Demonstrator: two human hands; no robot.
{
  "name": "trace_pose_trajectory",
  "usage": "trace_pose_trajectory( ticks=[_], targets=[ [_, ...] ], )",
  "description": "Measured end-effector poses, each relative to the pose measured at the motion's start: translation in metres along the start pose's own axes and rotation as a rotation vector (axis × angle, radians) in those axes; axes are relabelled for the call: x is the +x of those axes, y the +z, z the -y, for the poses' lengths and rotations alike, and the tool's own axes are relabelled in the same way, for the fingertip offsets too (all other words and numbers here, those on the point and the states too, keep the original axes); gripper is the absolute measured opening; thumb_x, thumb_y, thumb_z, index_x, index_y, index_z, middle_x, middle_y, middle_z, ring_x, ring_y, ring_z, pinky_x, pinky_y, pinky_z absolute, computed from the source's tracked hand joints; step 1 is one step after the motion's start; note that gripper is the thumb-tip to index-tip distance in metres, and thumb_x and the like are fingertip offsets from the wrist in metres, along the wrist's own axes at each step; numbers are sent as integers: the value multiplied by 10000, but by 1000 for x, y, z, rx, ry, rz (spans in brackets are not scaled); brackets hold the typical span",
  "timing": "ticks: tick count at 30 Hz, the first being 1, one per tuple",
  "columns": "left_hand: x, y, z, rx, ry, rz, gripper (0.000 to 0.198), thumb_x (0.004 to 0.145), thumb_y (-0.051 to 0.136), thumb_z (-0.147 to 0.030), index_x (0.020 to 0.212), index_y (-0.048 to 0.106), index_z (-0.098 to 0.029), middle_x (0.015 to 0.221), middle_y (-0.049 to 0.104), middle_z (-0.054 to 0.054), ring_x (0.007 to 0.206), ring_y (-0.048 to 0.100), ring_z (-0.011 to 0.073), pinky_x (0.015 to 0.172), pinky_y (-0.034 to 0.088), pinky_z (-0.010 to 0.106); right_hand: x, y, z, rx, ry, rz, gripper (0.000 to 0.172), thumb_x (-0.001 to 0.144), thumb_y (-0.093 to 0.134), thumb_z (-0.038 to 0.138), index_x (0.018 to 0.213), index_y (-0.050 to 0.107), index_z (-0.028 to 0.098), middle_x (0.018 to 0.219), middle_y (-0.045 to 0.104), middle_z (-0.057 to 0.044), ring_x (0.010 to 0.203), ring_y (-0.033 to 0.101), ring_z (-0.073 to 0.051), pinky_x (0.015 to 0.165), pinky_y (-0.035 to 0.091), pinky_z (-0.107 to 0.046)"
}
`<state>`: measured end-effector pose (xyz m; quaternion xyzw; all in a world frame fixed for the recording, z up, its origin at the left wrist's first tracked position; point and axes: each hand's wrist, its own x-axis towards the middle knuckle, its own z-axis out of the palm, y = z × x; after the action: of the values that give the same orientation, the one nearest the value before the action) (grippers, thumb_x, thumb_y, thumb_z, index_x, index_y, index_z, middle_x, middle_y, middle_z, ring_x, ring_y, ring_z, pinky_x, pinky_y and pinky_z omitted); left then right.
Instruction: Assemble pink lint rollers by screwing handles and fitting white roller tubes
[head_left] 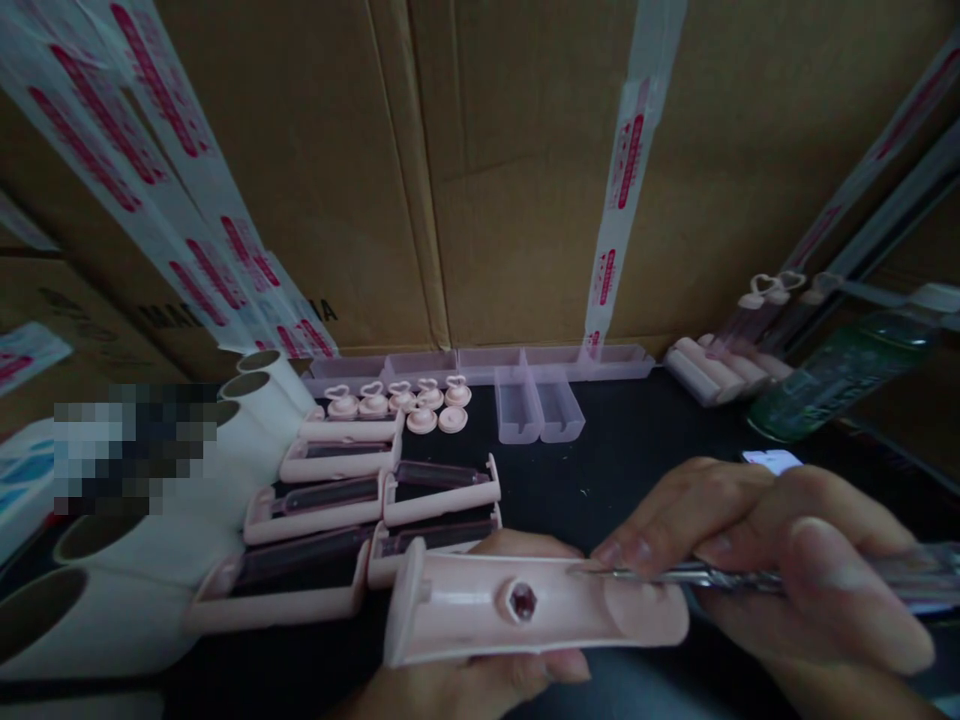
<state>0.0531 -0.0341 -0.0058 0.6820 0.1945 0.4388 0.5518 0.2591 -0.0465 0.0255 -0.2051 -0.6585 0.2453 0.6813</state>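
Note:
My left hand (pixel 480 685) is wrapped around a pale pink plastic holder (pixel 570 600) from behind and below. This holder is long and trough-shaped, with a raised end on the left and a hexagonal hole near its middle. In my right hand (pixel 810 560) lies a slim tool (pixel 694 574) with a thin metal tip and a clear handle. Its tip meets the holder's upper edge, right of the hole; I cannot tell what kind of tool it is. Just beyond my left hand, several similar pink frames (pixel 442 490) with dark translucent inserts lie in rows.
White cardboard tubes (pixel 262 395) stand along the left. Small pink caps with heart-shaped loops (pixel 373 400) sit behind the frames. Purple divided trays (pixel 517 405) rest against the cardboard box (pixel 517 200). To the right are pink cylinders (pixel 705 370), a green bottle (pixel 840 375) and a phone-like screen (pixel 772 460).

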Motion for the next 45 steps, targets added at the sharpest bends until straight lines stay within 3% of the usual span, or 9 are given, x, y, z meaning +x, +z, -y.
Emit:
trace_pose_trajectory(
  ticks=[11,17,26,30,33,35,38,41,45],
  targets=[
    [1,-7,8,-15,24,62,357,890,777,-320,1239,701,-313,1128,735,-10,999,693,135,885,531,161,8,14,-1,33,-16,-156,334,1044,582,360,794,697,170,667,718,-71,527,704,-273,408,605,-360],
    [1,-5,5,-69,-50,23,330,886,780,-331,1210,721,-340,1108,739,-29,1005,690,133,902,526,160,6,16,-7,101,-19,-153,263,1042,589,296,846,718,177,701,731,-69,563,721,-259,459,627,-340],
    [4,-3,4,-140,-58,42,269,910,747,-326,1176,745,-286,1105,749,12,1024,700,172,923,539,202,1,-3,-2,102,-28,64,234,1032,493,236,1007,721,191,818,752,-100,709,755,-297,554,651,-403],
    [7,0,-2,-226,-165,-7,236,864,797,-354,1083,773,-270,1019,753,5,962,691,166,895,537,217,2,-6,-4,103,-59,60,253,1042,459,248,1036,708,199,828,752,-108,713,756,-293,556,640,-388],
    [8,-4,-4,-234,-273,49,264,862,796,-378,1088,752,-249,1013,730,14,982,667,179,908,529,250,4,-6,-10,140,-55,83,247,1048,474,275,1036,709,201,831,753,-107,697,753,-281,551,642,-382],
    [9,-7,-4,-226,-332,91,283,872,781,-406,1092,735,-235,1025,711,22,995,655,184,902,525,259,6,-3,-11,166,-76,48,237,1043,509,282,1002,723,188,788,747,-99,644,743,-266,507,630,-353],
    [8,-8,-4,-237,-368,112,287,865,785,-420,1070,735,-225,903,681,12,952,632,170,896,518,256,9,9,-9,182,-92,-150,272,1033,588,319,863,737,169,655,710,-75,511,696,-235,405,575,-295],
    [7,-6,-5,-273,-390,136,306,864,788,-418,1061,729,-193,812,642,-2,665,546,82,669,486,180,11,20,-6,172,-84,-300,390,1043,588,383,742,710,167,546,653,-50,406,631,-205,351,523,-268],
    [6,-2,-5,-343,-479,159,413,856,783,-475,1106,696,-158,706,579,-22,455,373,27,389,259,148,13,27,-6,158,-53,-324,475,1045,580,422,638,577,177,488,611,-28,361,590,-190,341,480,-254]
  ],
)
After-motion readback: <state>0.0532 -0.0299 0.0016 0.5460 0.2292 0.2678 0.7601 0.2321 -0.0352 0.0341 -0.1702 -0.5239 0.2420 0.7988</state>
